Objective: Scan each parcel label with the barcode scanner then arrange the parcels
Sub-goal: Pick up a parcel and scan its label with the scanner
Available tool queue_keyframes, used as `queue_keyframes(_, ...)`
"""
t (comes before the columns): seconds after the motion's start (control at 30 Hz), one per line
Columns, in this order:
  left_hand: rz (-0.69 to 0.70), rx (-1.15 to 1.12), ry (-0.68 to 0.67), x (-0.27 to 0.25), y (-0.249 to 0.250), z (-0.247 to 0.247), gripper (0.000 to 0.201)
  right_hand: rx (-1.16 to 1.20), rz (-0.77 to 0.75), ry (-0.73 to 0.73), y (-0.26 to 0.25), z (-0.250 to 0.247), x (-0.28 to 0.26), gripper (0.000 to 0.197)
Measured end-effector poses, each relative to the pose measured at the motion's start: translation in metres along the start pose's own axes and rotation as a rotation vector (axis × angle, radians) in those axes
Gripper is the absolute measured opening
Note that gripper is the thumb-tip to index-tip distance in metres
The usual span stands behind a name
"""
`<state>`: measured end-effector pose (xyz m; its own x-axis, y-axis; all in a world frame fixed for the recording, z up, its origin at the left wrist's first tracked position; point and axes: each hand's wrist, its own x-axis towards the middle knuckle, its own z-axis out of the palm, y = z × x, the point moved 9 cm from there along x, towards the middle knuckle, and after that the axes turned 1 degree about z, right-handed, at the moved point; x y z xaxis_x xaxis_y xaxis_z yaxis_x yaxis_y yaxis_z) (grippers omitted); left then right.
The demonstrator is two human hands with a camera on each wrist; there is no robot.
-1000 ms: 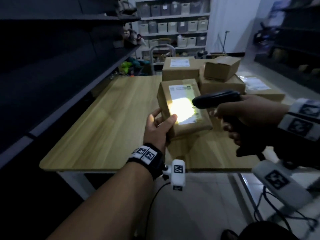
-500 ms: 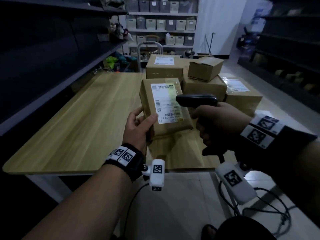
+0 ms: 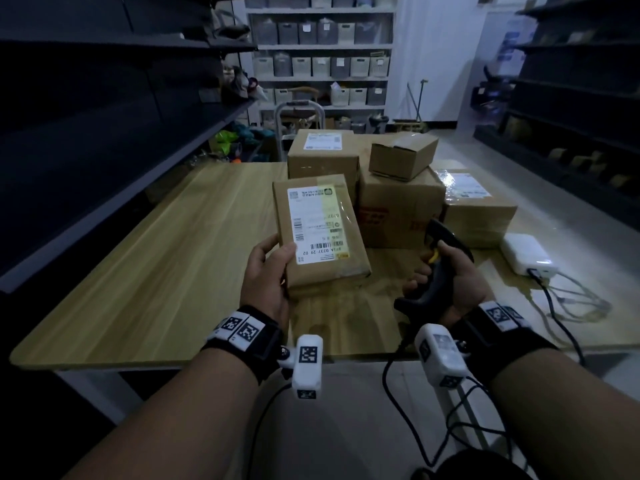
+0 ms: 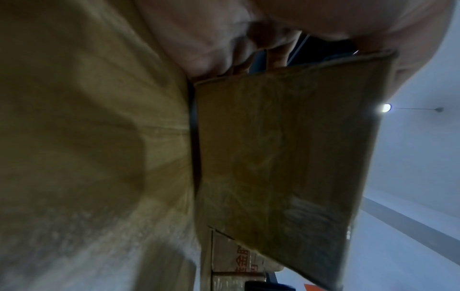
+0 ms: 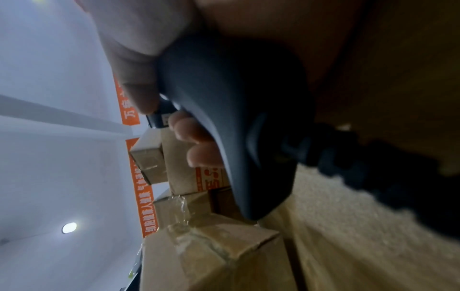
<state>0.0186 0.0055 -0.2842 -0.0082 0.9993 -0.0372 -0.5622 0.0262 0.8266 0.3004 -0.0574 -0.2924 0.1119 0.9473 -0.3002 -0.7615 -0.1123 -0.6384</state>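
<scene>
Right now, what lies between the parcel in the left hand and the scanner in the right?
Head view: only bare wooden table shows in the gap between the held parcel and the scanner; the stacked boxes sit farther back.

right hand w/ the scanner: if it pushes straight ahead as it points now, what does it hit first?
Probably the box with red print: the right hand and barcode scanner point at its near face. Depth is unclear; the taped parcel sits just right.

Brown parcel [image 3: 320, 233] with white label [image 3: 317, 225] and black barcode; black scanner [image 3: 437, 268]; light wood-grain bench [image 3: 145, 265]; white box [image 3: 524, 252]; orange print on stacked carton [image 3: 398, 209].
</scene>
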Motion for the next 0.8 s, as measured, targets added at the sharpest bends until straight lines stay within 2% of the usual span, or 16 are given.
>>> queue_keyframes(0.27, -0.015, -0.029, 0.110, -0.001, -0.004, -0.021, 0.087, 0.072, 0.021, -0.050, 0.002, -0.003, 0.013, 0.036)
queue_keyframes(0.33, -0.010, -0.056, 0.135, 0.002, 0.005, -0.034, 0.083, 0.081, 0.028, -0.058, 0.003, -0.004, 0.016, 0.036)
queue_keyframes(0.43, 0.028, -0.027, 0.190, 0.012, 0.038, -0.055, 0.066, 0.073, 0.021, -0.071, 0.003, -0.004, 0.019, 0.036)
queue_keyframes(0.6, -0.093, 0.104, 0.254, 0.038, 0.081, -0.074, 0.052, 0.059, 0.012, -0.062, 0.002, -0.003, 0.020, 0.034)
queue_keyframes(0.8, -0.174, 0.208, 0.323, 0.078, 0.081, -0.079, 0.070, 0.076, 0.016, -0.067, 0.002, -0.005, 0.019, 0.035)
